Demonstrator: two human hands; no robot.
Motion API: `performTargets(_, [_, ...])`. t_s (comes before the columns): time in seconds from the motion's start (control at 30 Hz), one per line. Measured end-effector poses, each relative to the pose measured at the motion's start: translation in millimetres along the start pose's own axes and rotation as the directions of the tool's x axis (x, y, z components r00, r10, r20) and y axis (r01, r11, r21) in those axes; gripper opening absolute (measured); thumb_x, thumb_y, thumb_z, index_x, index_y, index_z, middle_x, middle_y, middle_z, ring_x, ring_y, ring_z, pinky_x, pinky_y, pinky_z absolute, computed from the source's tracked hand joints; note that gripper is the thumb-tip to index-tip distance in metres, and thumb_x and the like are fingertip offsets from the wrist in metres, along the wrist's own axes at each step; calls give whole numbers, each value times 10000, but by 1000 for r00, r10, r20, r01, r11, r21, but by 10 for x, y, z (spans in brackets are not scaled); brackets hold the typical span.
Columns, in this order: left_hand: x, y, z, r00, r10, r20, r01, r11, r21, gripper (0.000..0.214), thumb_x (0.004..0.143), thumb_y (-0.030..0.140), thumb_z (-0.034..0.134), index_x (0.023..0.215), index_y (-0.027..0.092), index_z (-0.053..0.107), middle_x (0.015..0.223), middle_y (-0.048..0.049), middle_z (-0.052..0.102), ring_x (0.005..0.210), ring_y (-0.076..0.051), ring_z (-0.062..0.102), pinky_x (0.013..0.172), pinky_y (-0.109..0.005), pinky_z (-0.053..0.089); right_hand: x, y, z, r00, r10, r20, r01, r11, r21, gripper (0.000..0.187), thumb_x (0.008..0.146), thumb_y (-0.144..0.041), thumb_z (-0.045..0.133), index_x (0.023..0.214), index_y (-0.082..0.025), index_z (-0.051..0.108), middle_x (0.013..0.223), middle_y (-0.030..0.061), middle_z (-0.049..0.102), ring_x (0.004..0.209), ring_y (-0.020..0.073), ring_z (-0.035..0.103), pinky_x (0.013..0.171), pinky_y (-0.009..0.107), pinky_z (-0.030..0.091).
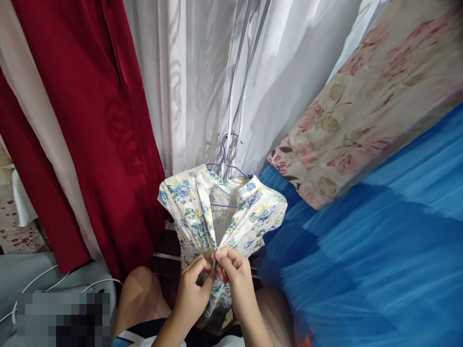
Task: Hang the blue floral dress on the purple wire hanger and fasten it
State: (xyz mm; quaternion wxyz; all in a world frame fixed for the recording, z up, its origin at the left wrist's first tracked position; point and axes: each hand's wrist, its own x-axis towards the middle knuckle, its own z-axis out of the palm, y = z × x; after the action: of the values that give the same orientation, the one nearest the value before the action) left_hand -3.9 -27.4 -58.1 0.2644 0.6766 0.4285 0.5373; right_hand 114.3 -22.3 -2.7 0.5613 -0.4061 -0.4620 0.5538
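A small floral shirt (188, 202), white with blue and yellow flowers, hangs on a purple wire hanger (224, 161) in front of me. My left hand (193, 289) and my right hand (233, 272) meet at the shirt's front opening, low on the placket. Both hands pinch the fabric edges together with fingers closed. The collar is spread open above them. The lower shirt is hidden behind my hands.
A red curtain (97, 115) hangs at the left, a sheer white curtain (188, 82) behind the hanger. Blue fabric (379, 250) and a floral cloth (372, 101) fill the right side. White cables (54, 284) lie at lower left. My knees show below.
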Motion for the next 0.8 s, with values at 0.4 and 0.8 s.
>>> performTargets(0.4, [-5, 94, 133, 997, -17, 81, 11, 997, 78, 174, 921, 162, 488, 749, 187, 500, 755, -21, 579, 720, -151, 559, 677, -246, 429, 198, -175, -98, 998, 0, -63, -2, 1000, -31, 260, 809, -391, 647, 731, -145, 669, 404, -54, 461, 374, 80, 299, 429, 244, 174])
performTargets(0.8, [112, 258, 228, 958, 65, 279, -157, 933, 324, 157, 857, 66, 458, 804, 210, 493, 869, -60, 627, 772, -199, 608, 651, -280, 419, 1110, -1023, -13, 960, -259, -106, 245, 961, -129, 194, 721, -314, 627, 648, -140, 674, 389, -65, 397, 387, 81, 263, 433, 269, 156])
